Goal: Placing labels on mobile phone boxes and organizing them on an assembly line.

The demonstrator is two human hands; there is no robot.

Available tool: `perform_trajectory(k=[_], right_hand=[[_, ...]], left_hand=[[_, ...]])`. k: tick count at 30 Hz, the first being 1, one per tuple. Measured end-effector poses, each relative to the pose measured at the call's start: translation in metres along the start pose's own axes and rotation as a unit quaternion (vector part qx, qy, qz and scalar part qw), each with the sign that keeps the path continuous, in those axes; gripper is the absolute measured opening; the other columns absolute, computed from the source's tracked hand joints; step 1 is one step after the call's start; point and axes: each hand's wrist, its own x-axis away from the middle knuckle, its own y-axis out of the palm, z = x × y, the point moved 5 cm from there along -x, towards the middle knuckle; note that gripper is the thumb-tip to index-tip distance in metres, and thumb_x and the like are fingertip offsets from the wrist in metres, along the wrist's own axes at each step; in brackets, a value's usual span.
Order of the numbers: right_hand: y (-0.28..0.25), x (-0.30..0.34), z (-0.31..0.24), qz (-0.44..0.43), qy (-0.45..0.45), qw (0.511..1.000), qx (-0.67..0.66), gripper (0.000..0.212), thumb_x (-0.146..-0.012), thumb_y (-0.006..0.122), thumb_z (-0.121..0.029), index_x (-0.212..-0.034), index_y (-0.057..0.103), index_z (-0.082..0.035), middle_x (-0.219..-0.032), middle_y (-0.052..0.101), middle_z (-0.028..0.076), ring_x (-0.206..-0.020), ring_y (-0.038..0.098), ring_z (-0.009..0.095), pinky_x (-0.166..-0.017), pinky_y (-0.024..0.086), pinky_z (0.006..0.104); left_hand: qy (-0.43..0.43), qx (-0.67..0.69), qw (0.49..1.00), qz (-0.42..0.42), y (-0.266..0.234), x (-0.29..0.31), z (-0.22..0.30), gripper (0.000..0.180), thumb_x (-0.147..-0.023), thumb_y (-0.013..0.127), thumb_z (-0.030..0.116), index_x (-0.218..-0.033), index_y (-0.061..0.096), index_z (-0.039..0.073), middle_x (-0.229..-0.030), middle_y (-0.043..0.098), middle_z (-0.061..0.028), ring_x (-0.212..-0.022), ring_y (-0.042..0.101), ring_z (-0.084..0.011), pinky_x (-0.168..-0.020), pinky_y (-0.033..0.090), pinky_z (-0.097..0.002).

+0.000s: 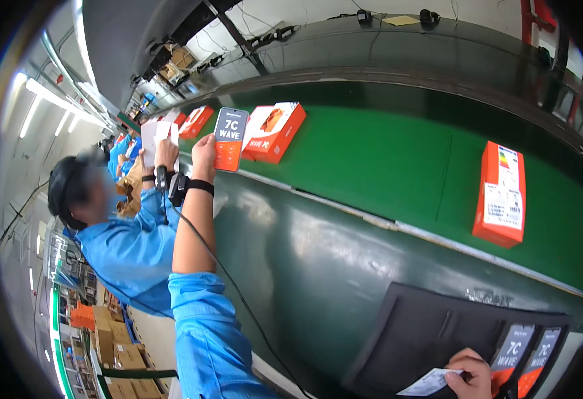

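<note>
My left hand (203, 157) is raised over the near edge of the green belt and grips a smartphone (231, 138) by its left side. The phone's front is grey above and orange below. Low at the right, my right hand (472, 374) pinches a white printed label sheet (430, 383) between thumb and fingers. It rests over a black padded tray (411, 326). Two more smartphones (512, 356) with the same grey-and-orange fronts lie side by side in that tray, right of my hand, which partly covers the nearer one.
On the green belt (385, 166) lie several orange boxes, one with white labels (501, 199) at the right. A co-worker in blue (128, 246) stands at the left, holding white sheets. A cable (238, 286) runs down from my left wrist. Cartons (125, 359) stand at lower left.
</note>
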Motion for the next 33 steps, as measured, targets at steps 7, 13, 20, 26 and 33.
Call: perform_trajectory(k=[7,13,20,26,33], right_hand=[[0.003,-0.029,0.004,0.021,0.058,0.998,0.003,0.006,-0.084,0.065,0.001,-0.088,0.06,0.003,-0.092,0.057,0.011,-0.084,0.055,0.02,-0.075,0.044,0.0289],[0.007,-0.044,-0.002,0.039,0.067,0.997,-0.006,0.007,-0.083,0.065,-0.001,-0.088,0.061,0.004,-0.089,0.06,0.013,-0.08,0.057,0.023,-0.073,0.045,0.0315],[0.015,-0.053,-0.005,0.034,0.038,0.999,0.015,0.011,-0.085,0.065,-0.006,-0.087,0.061,0.004,-0.088,0.06,0.013,-0.077,0.057,0.022,-0.069,0.044,0.0311],[0.022,-0.056,-0.006,0.03,0.037,0.999,0.012,0.012,-0.086,0.065,-0.008,-0.086,0.062,0.003,-0.088,0.06,0.013,-0.077,0.057,0.022,-0.068,0.044,0.0305],[0.033,-0.06,-0.012,0.028,0.028,0.999,0.03,0.007,-0.085,0.064,-0.003,-0.087,0.061,0.003,-0.088,0.06,0.013,-0.079,0.057,0.023,-0.07,0.044,0.0308]], left_hand=[[0.102,-0.264,0.959,0.026,0.026,-0.093,-0.029,0.029,-0.093,0.062,0.022,-0.109,0.071,-0.001,-0.093,0.074,-0.0132,-0.085,0.069,-0.0194,-0.079,0.052,-0.032],[0.176,-0.412,0.893,0.035,0.067,-0.09,-0.023,0.028,-0.092,0.061,0.023,-0.107,0.073,0.002,-0.092,0.074,-0.0136,-0.083,0.069,-0.0184,-0.078,0.051,-0.0313],[0.196,-0.365,0.91,0.01,0.047,-0.111,-0.046,0.027,-0.09,0.062,0.024,-0.101,0.074,0.003,-0.09,0.072,-0.0192,-0.084,0.071,-0.0277,-0.077,0.053,-0.036],[0.111,-0.429,0.896,-0.007,0.066,-0.097,-0.046,0.052,-0.093,0.052,0.048,-0.099,0.074,0.001,-0.09,0.071,-0.0232,-0.086,0.071,-0.0298,-0.08,0.051,-0.038],[0.256,-0.454,0.829,-0.204,0.207,0.02,-0.01,0.082,-0.087,0.056,0.059,-0.135,0.049,-0.006,-0.142,0.047,-0.0252,-0.138,0.037,-0.0351,-0.114,0.029,-0.0389]])
